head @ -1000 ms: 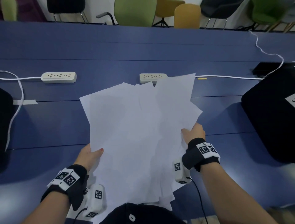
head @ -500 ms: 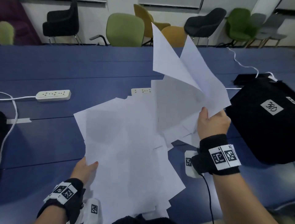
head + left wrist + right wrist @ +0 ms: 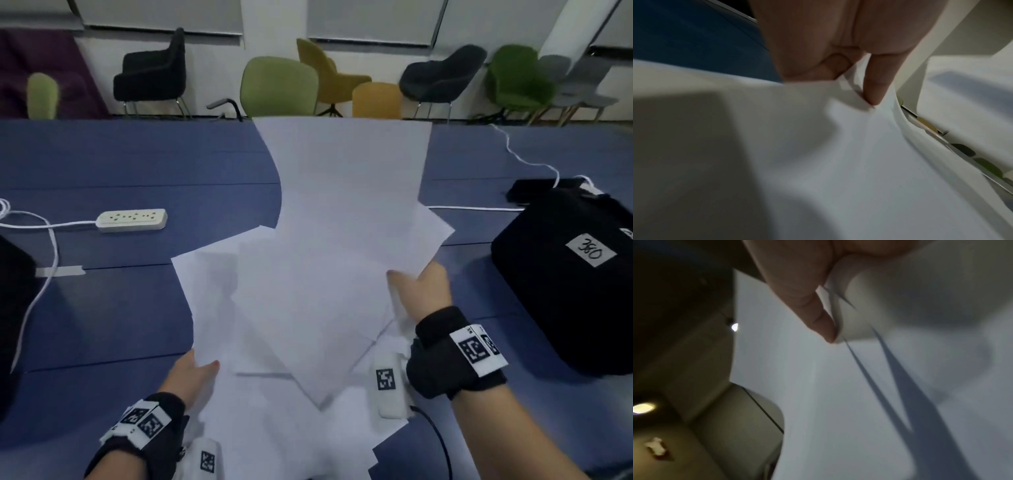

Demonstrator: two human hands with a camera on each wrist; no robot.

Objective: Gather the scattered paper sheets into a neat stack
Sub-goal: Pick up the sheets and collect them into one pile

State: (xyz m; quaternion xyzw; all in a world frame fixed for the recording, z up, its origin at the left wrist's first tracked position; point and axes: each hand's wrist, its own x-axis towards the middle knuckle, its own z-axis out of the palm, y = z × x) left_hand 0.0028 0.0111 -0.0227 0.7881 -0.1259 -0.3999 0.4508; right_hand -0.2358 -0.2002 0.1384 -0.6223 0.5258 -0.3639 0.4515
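Note:
Several white paper sheets (image 3: 308, 301) fan out loosely above the blue table (image 3: 102, 308), lifted between both hands. My left hand (image 3: 195, 371) pinches the lower left edge of the sheets (image 3: 818, 146), thumb on top. My right hand (image 3: 421, 287) grips the right edge of a few raised sheets (image 3: 859, 386), thumb pressed on the paper; one sheet stands tall toward the far chairs. The fingers under the paper are hidden in the head view.
A white power strip (image 3: 132, 220) with its cable lies at the left. A black bag (image 3: 565, 274) labelled 360 sits at the right, with a white cable (image 3: 476, 207) running behind it. Chairs (image 3: 279, 87) line the far side of the table.
My right hand swung its raised sheets back from the right toward the middle, over the sheets in my left hand. The left hand kept its hold and barely moved.

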